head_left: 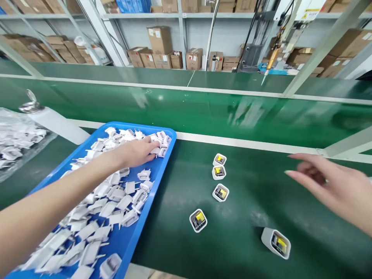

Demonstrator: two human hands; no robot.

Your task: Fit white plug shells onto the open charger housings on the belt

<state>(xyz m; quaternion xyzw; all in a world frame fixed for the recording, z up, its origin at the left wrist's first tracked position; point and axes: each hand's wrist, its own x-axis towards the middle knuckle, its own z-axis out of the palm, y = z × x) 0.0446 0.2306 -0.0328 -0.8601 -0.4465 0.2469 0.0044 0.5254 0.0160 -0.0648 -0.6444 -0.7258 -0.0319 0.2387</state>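
Note:
My left hand [138, 152] reaches into the far right corner of a blue tray [151, 207]. Its thumb and index finger are apart, touching white plug pieces [163, 140]; the other fingertips are partly hidden among them. Many similar white plastic pieces with metal pins fill the tray. My right hand [334, 182] hovers over the bench on the right, thumb and index finger spread, holding nothing. Nearest to it, a white charger housing [276, 243] with black and yellow parts inside lies tilted. Several more such housings [198, 220] stand open end up between the tray and that hand.
A clear bag of white pieces [17, 143] lies at far left, beside a white bottle with a metal lid [58, 122]. A green panel [203, 112] borders the green bench [171, 240]. Behind are a dispensing needle [271, 64] and shelves of cardboard boxes [159, 40].

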